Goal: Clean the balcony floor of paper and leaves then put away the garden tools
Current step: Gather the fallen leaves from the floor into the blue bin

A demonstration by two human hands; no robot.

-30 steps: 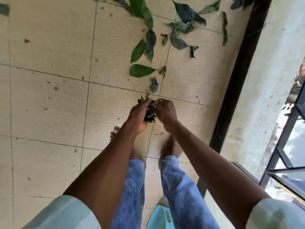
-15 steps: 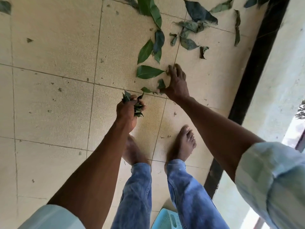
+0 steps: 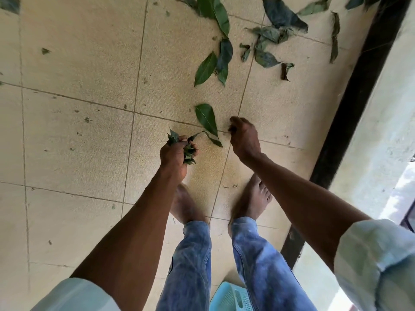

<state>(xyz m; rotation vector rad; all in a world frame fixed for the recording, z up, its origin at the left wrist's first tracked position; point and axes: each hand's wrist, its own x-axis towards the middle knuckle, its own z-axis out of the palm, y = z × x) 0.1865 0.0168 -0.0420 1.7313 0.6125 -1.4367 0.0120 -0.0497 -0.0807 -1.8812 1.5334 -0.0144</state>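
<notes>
My left hand [image 3: 178, 153] grips a bunch of small green leaves [image 3: 187, 151] just above the tiled floor [image 3: 74, 142]. My right hand [image 3: 243, 136] is to its right, fingers curled around a small dark leaf scrap [image 3: 231, 130]. Between the hands lie a broad green leaf [image 3: 206, 118] and a narrow one [image 3: 213, 139]. More loose leaves [image 3: 224, 57] are scattered on the tiles farther ahead, with a larger cluster [image 3: 271, 34] toward the upper right. No paper or garden tools are in sight.
My bare feet [image 3: 253, 198] stand on the tiles just behind the hands. A black strip [image 3: 350, 104] runs along the base of the pale wall [image 3: 386, 113] at right. A light blue plastic basket [image 3: 229, 297] sits behind my legs.
My right hand reached forward to the floor leaves, then drew back with a scrap. The broad leaf slid nearer and turned. The left hand kept its bunch and shifted left.
</notes>
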